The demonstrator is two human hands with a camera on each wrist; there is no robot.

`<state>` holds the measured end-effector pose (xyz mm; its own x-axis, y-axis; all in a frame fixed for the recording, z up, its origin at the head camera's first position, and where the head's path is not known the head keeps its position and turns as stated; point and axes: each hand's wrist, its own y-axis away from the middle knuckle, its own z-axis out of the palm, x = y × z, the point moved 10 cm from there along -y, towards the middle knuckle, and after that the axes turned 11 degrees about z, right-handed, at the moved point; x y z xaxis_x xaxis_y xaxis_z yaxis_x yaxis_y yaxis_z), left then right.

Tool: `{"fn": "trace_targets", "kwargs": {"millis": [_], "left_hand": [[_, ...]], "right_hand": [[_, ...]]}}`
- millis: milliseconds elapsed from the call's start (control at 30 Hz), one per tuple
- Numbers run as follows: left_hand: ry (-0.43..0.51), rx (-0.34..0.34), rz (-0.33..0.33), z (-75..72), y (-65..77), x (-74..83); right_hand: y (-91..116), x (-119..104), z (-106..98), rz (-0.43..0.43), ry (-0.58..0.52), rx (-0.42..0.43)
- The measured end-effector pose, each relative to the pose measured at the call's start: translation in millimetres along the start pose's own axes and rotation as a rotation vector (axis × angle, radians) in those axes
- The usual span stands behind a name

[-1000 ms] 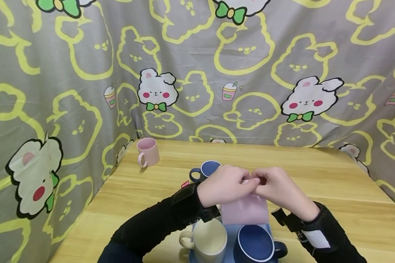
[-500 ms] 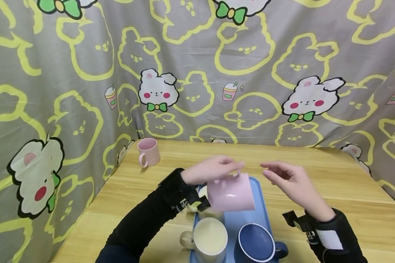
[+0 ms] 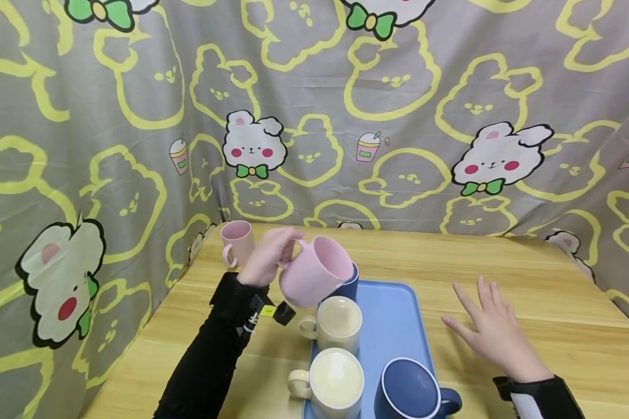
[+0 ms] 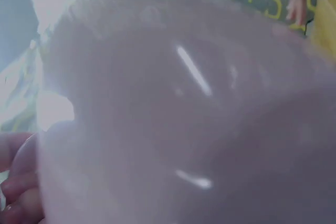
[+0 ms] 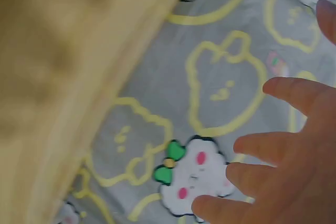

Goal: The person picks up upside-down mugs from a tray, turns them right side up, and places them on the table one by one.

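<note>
My left hand point(image 3: 267, 256) grips a pink mug point(image 3: 311, 279) by its handle and holds it tilted, mouth up and to the right. It hangs in the air over the tray's far left corner, in front of a navy mug point(image 3: 350, 286) that it partly covers. In the left wrist view the pink mug's wall point(image 4: 142, 119) fills most of the picture, with fingertips point(image 4: 23, 203) at the lower left. My right hand point(image 3: 495, 334) is spread above the table to the right of the tray and holds nothing; its fingers point(image 5: 268, 148) are apart in the right wrist view.
A blue tray point(image 3: 393, 314) carries two cream mugs, the farther one point(image 3: 339, 323) and the nearer one point(image 3: 336, 381), along its left side. Another navy mug point(image 3: 409, 389) stands at its near right. A second pink mug point(image 3: 237, 240) sits at the table's far left. Patterned cloth point(image 3: 314, 116) surrounds the table.
The two hands have parted. My left hand has carried the pink mug leftward and turned its mouth upward; my right hand has let go, moved right and spread its fingers.
</note>
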<state>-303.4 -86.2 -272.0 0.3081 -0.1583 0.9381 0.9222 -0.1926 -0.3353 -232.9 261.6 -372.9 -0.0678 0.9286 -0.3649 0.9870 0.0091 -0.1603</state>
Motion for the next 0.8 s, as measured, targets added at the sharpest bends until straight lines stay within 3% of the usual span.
{"fn": "trace_targets", "kwargs": {"millis": [200,333,433,633,733,800], "left_hand": [[0.171,0.295,0.037,-47.7,3.0,-21.0],[0.19,0.487,0.069,-75.3,4.7,-43.0],[0.183,0.594,0.08,-92.8,6.8,-63.6],[0.109,0.71,0.061,-117.3,10.1,-103.4],[0.03,0.727,0.043,-124.9,11.2,-118.6],[-0.027,0.723,0.038,-125.6,13.5,-119.4]], "right_hand": [[1.7,15.7,14.1,0.068,-0.002,-0.033],[2.3,19.6,18.2,0.089,-0.013,-0.049],[3.8,21.3,20.2,0.1,-0.031,-0.057],[5.6,23.9,21.7,0.113,-0.057,-0.062],[6.2,25.6,21.8,0.119,-0.062,-0.064],[6.4,26.8,21.7,0.123,-0.063,-0.065]]}}
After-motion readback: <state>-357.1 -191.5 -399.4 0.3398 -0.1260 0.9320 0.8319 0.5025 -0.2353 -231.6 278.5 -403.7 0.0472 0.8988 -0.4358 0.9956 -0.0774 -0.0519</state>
